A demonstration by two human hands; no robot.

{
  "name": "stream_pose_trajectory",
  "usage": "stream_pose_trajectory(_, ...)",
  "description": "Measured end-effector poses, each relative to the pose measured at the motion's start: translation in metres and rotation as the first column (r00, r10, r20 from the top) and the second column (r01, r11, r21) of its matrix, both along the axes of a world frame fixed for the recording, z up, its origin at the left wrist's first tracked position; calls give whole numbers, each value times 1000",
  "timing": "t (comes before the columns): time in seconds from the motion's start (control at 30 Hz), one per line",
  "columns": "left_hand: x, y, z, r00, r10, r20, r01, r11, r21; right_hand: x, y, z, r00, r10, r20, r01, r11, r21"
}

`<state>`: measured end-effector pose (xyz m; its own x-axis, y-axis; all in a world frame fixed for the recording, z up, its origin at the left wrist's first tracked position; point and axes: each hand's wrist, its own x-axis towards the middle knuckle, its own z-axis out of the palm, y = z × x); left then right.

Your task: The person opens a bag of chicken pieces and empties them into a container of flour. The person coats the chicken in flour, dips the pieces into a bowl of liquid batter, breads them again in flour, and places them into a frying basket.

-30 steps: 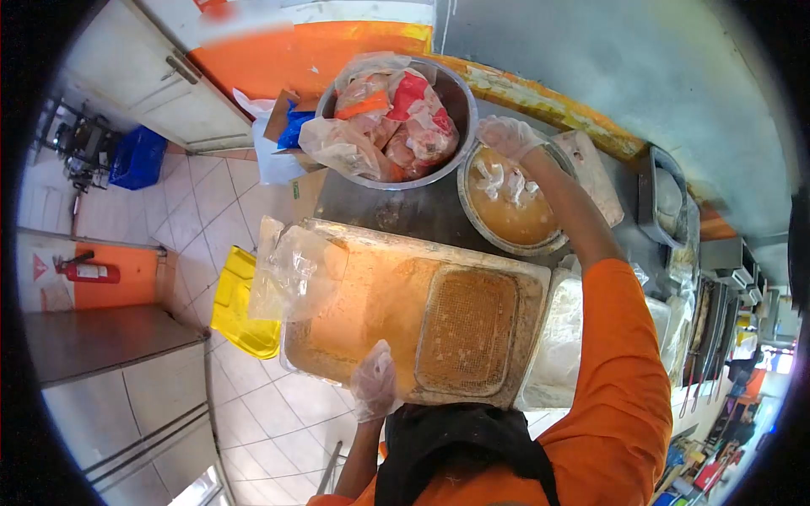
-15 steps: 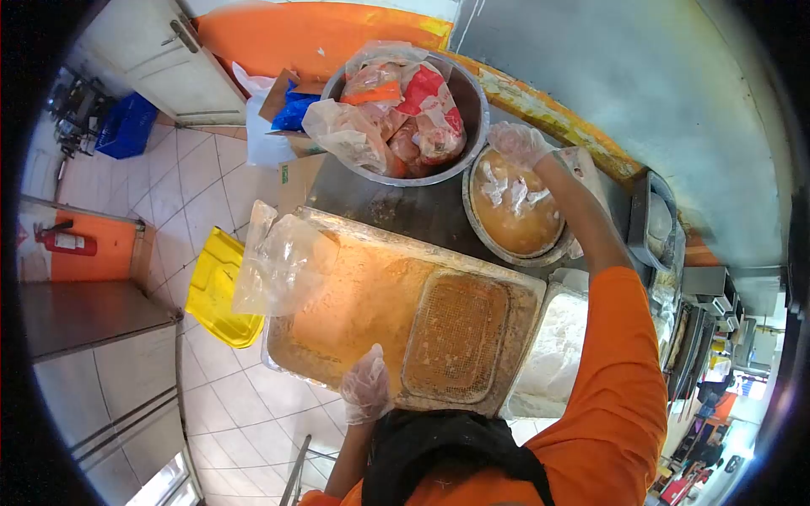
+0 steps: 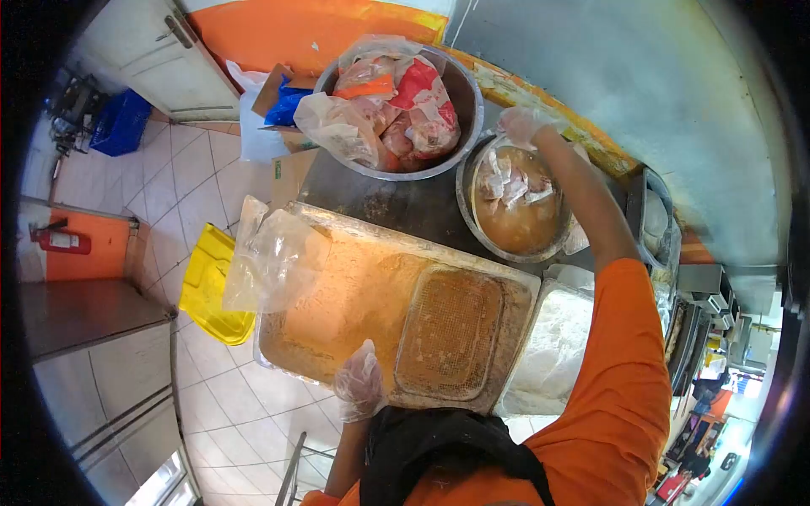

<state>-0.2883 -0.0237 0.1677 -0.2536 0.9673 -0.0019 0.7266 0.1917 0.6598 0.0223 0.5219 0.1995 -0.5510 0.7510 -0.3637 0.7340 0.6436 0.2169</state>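
Note:
My right hand (image 3: 525,126), in a clear plastic glove, is at the far rim of a round metal bowl (image 3: 462,198), its fingers closed on the edge. The bowl holds cloudy brown liquid (image 3: 527,228) with several pale, wet pieces (image 3: 516,181) showing at the surface. My left hand (image 3: 360,386), also gloved, is held over the near edge of a large tray (image 3: 527,333). Its fingers point forward, loosely apart, with nothing in them. Orange-brown powder (image 3: 346,295) covers the tray's floor, and a mesh basket (image 3: 450,333) sits in its right part.
A big metal basin (image 3: 472,126) with bagged raw meat (image 3: 401,114) stands at the back. A clear plastic bag (image 3: 274,261) hangs over the tray's left edge. White flour (image 3: 553,346) fills a container at right. A yellow lid-like object (image 3: 215,282) is at left.
My right hand has moved slightly away from me with the rim. The bowl looks tilted, with more of its far inner wall and the pale pieces showing. My left hand is nearly still.

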Motion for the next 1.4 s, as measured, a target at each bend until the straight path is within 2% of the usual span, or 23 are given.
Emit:
stream_pose_trajectory(0.07,1,0,1,1000,6,-3,-6,1000,4,4,10,12,982,69,175,-67,998,-15)
stream_pose_trajectory(0.17,0,2,5,1000,8,10,-8,1000,-6,34,29,17,915,-157,372,209,972,-106)
stream_pose_trajectory(0.23,0,1,4,999,13,33,-13,1000,2,54,12,42,892,-172,418,227,970,-84)
stream_pose_trajectory(0.33,2,2,2,998,21,62,-25,998,55,100,-11,62,840,-85,536,177,977,-121)
stream_pose_trajectory(0.43,3,3,6,998,-8,56,3,995,100,146,-44,63,859,-208,467,316,934,-166)
stream_pose_trajectory(0.5,0,1,2,997,-50,51,44,993,114,179,-67,57,839,-465,284,531,815,-234)
stream_pose_trajectory(0.53,2,1,4,998,-39,51,35,995,90,193,-80,49,756,-636,153,648,697,-307)
stream_pose_trajectory(0.57,3,1,6,998,-27,48,24,998,66,205,-92,38,603,-798,6,726,546,-419)
stream_pose_trajectory(0.6,3,1,8,999,-15,43,14,999,44,217,-106,26,377,-917,-129,730,380,-568)
stream_pose_trajectory(0.67,4,2,10,999,-25,38,20,992,125,236,-132,-6,-75,-967,-245,558,164,-814)
stream_pose_trajectory(0.7,4,2,12,999,-33,37,26,986,168,247,-146,-28,-277,-930,-241,408,113,-906)
stream_pose_trajectory(0.73,5,3,14,999,-26,30,22,992,127,257,-158,-52,-439,-876,-199,234,103,-967)
stream_pose_trajectory(0.77,5,3,17,1000,-19,22,17,996,85,284,-165,-105,-540,-832,-127,21,138,-990)
stream_pose_trajectory(0.83,7,2,20,1000,-8,7,8,999,53,235,-206,-52,-705,-707,-56,41,38,-998)
stream_pose_trajectory(0.93,7,0,16,1000,-3,7,2,996,92,164,-253,9,-852,-521,53,-34,-47,-998)
stream_pose_trajectory(1.0,7,-1,13,999,2,33,-6,990,139,147,-283,23,-835,-546,76,-146,86,-986)
stream_pose_trajectory(1.1,7,0,11,990,61,125,-65,998,23,89,-327,42,-842,-536,64,-340,436,-833)
stream_pose_trajectory(1.13,6,10,19,990,86,115,-75,992,-97,71,-330,36,-855,-515,54,-369,534,-761)
stream_pose_trajectory(1.2,11,11,41,990,107,90,-66,925,-374,73,-291,-13,-915,-404,17,-248,527,-813)
stream_pose_trajectory(1.27,16,-11,41,991,67,118,-12,909,-416,103,-259,-89,-953,-304,-20,-140,495,-857)
stream_pose_trajectory(1.33,8,8,38,990,69,125,-15,922,-387,68,-263,-35,-932,-362,-20,-159,457,-875)
stream_pose_trajectory(1.37,5,1,13,993,-74,-96,52,975,-217,45,-268,-6,-922,-384,57,-266,519,-813)
stream_pose_trajectory(1.4,5,10,17,991,-58,-122,35,982,-183,29,-278,14,-918,-388,88,-304,541,-784)
